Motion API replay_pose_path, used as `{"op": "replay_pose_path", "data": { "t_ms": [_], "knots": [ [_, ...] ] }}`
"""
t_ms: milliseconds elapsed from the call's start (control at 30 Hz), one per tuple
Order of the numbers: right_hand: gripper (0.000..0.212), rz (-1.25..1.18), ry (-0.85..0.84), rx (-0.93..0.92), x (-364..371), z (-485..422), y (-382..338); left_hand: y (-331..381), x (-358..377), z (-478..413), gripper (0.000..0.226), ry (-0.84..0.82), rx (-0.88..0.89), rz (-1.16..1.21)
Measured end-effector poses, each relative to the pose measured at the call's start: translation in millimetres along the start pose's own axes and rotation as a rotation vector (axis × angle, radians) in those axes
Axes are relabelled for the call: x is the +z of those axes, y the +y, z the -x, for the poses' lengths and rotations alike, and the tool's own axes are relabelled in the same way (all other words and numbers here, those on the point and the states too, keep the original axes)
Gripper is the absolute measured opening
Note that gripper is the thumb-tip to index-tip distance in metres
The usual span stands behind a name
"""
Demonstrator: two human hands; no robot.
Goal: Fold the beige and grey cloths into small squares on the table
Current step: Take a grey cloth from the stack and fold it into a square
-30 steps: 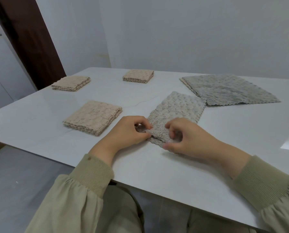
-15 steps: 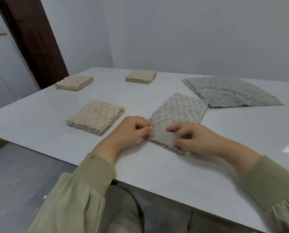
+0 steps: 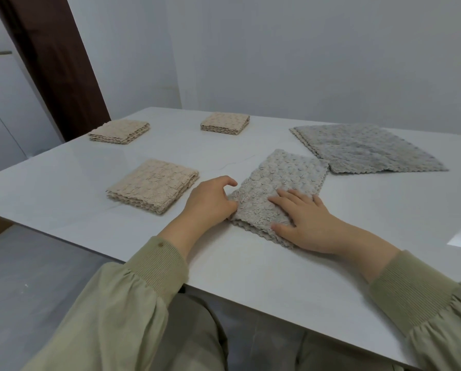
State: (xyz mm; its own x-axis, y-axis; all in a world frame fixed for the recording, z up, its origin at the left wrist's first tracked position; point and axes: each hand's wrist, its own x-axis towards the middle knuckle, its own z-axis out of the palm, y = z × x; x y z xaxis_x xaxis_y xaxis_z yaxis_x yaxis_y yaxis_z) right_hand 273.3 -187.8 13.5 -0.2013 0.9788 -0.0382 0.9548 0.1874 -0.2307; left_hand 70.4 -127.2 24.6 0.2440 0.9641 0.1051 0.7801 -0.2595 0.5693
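Two hands work on the half-folded grey cloth, which lies on the counter just right of the frame's centre, and one of them has changed its job. A second ago both were pinching the cloth's near edge. Now the right hand lies flat on the near end of the cloth, fingers straight and spread, pressing it down. The left hand has stayed at the cloth's left near corner, with thumb and curled fingers gripping the edge there. That looks like the fold has been laid over and is now being flattened and squared up. The cloth still reads as an oblong reaching toward the upper right, so probably another fold is needed to make a small square. On the left, the near beige square, the far-left beige square and the middle beige square sit folded and well apart. At upper right the flat grey pile lies unfolded, its corner just beside the cloth in hand, so the grey share seems barely begun.
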Motion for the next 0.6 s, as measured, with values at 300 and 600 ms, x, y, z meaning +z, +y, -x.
{"op": "replay_pose_path", "data": {
  "t_ms": [300, 600],
  "knots": [
    [0.031, -0.613, 0.380, 0.056, -24.3, 5.3, 17.0, 25.7, -20.5, 30.6, 0.062, -0.415, -0.058, -0.103],
    [0.041, -0.242, 0.539, 0.178, -6.4, -55.4, 40.4, 30.7, 25.5, -54.5, 0.043, -0.056, 0.009, -0.272]
  ]
}}
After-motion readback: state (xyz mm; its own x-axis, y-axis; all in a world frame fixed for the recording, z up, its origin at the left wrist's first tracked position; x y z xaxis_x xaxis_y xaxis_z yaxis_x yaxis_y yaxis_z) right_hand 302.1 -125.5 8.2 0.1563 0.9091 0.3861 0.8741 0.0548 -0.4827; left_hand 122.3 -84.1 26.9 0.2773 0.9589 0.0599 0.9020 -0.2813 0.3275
